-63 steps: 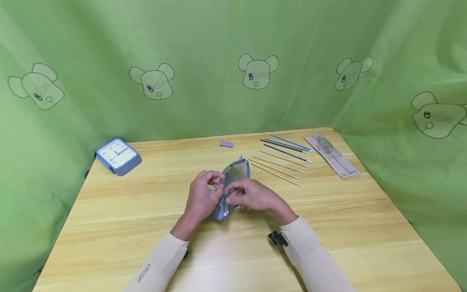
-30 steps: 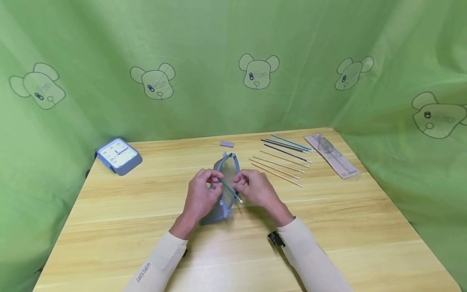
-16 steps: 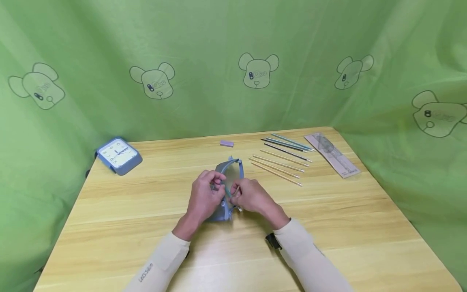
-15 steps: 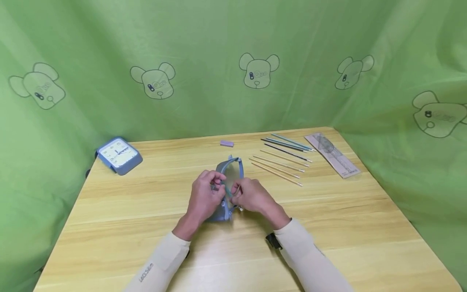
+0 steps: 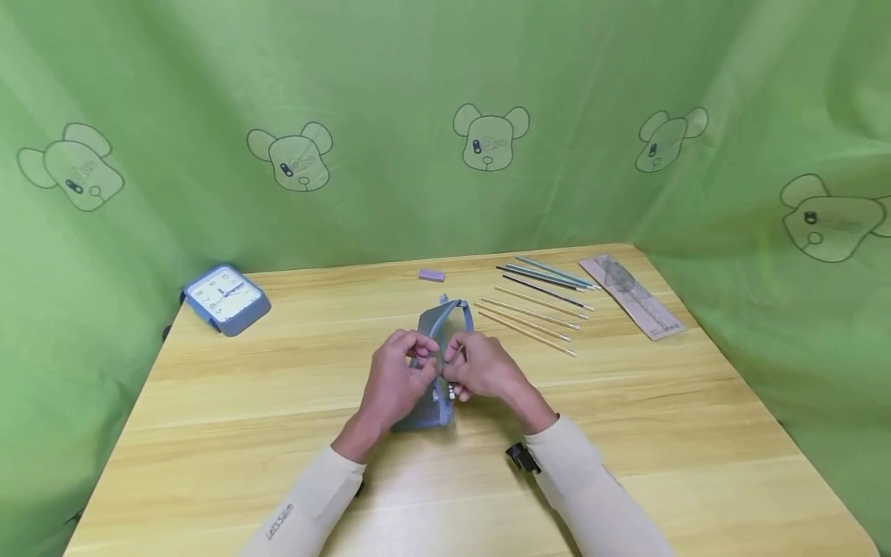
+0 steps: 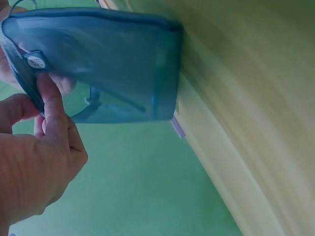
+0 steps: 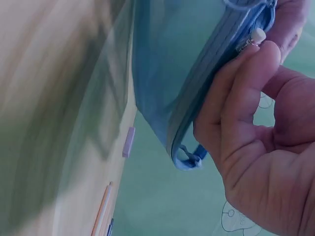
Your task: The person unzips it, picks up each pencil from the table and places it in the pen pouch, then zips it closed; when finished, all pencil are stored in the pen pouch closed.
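1. Left hand (image 5: 395,379) sat curled at centre, fingers and thumb pinched together.
2. Right hand (image 5: 485,369) met it knuckle to knuckle, fingers curled and pinching too.
3. Both sleeved forearms angled inward.

Cream long sleeves (image 5: 306,503), small lettering on the left one.

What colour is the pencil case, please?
The pencil case is see-through blue with a darker blue zip edge; the left wrist view shows it best.

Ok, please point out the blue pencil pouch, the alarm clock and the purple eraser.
blue pencil pouch (image 5: 449,316): head view, mesh side beyond the hands.
alarm clock (image 5: 221,295): head view, white dial.
purple eraser (image 5: 431,275): head view, top face.
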A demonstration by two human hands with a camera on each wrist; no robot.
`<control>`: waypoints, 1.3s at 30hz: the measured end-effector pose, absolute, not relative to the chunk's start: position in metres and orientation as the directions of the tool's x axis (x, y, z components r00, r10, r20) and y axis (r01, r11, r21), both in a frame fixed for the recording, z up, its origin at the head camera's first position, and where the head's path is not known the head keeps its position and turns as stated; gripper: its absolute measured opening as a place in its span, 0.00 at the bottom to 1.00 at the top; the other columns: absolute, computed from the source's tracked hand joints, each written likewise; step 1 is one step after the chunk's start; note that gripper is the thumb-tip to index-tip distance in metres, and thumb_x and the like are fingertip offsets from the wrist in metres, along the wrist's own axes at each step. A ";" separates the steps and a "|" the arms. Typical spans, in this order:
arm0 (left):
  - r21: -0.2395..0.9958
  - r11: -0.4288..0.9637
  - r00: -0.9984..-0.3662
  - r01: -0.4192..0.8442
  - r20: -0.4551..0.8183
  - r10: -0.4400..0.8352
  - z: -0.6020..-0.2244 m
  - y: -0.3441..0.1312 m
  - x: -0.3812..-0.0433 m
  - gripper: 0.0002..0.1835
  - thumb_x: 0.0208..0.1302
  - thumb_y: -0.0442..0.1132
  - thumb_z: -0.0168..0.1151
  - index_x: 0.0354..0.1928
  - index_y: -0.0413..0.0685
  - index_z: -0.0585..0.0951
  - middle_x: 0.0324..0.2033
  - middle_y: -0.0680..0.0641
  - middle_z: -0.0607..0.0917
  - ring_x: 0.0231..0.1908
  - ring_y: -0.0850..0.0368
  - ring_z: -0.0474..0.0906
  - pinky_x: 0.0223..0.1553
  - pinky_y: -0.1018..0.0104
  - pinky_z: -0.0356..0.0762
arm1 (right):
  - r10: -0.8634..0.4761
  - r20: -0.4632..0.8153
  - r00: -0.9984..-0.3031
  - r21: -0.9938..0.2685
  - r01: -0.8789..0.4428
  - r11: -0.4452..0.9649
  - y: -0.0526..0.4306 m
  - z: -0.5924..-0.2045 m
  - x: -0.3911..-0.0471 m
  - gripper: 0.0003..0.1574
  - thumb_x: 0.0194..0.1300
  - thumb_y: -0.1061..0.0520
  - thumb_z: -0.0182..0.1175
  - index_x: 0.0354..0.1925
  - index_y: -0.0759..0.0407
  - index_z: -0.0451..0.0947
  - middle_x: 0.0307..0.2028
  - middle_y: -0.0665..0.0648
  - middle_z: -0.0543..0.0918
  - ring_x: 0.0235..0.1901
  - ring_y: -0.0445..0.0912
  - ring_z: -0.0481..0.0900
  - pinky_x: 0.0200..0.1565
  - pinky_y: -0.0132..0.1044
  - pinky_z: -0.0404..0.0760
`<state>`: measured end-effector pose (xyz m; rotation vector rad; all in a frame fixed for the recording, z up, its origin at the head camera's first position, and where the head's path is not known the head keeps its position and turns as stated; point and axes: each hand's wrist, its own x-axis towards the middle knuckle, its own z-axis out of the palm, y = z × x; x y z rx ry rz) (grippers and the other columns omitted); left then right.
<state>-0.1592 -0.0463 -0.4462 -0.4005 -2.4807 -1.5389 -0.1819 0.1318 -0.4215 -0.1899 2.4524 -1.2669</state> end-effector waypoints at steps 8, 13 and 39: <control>0.889 0.361 -0.960 0.281 0.263 0.097 -0.446 -0.045 -0.159 0.09 0.61 0.24 0.69 0.41 0.42 0.87 0.39 0.44 0.84 0.41 0.53 0.82 0.37 0.76 0.84 | -0.236 -0.242 -0.941 -0.836 0.079 0.543 0.126 -0.426 -0.184 0.05 0.70 0.68 0.67 0.41 0.63 0.80 0.31 0.60 0.87 0.24 0.45 0.86 0.38 0.49 0.93; 0.901 0.350 -0.966 0.257 0.250 0.068 -0.445 -0.046 -0.160 0.08 0.62 0.25 0.70 0.40 0.42 0.87 0.39 0.43 0.85 0.41 0.52 0.82 0.40 0.76 0.82 | -0.267 -0.186 -0.946 -0.827 0.004 0.562 0.126 -0.426 -0.184 0.07 0.68 0.70 0.67 0.43 0.63 0.85 0.35 0.59 0.89 0.32 0.45 0.87 0.40 0.39 0.91; 0.878 0.432 -0.978 0.204 0.206 0.043 -0.438 -0.070 -0.172 0.09 0.60 0.25 0.67 0.41 0.40 0.87 0.40 0.45 0.85 0.42 0.52 0.81 0.43 0.72 0.82 | -0.071 0.008 -0.997 -0.474 -0.066 0.878 0.255 -0.436 -0.226 0.18 0.71 0.62 0.67 0.56 0.68 0.82 0.53 0.71 0.89 0.55 0.67 0.86 0.60 0.61 0.85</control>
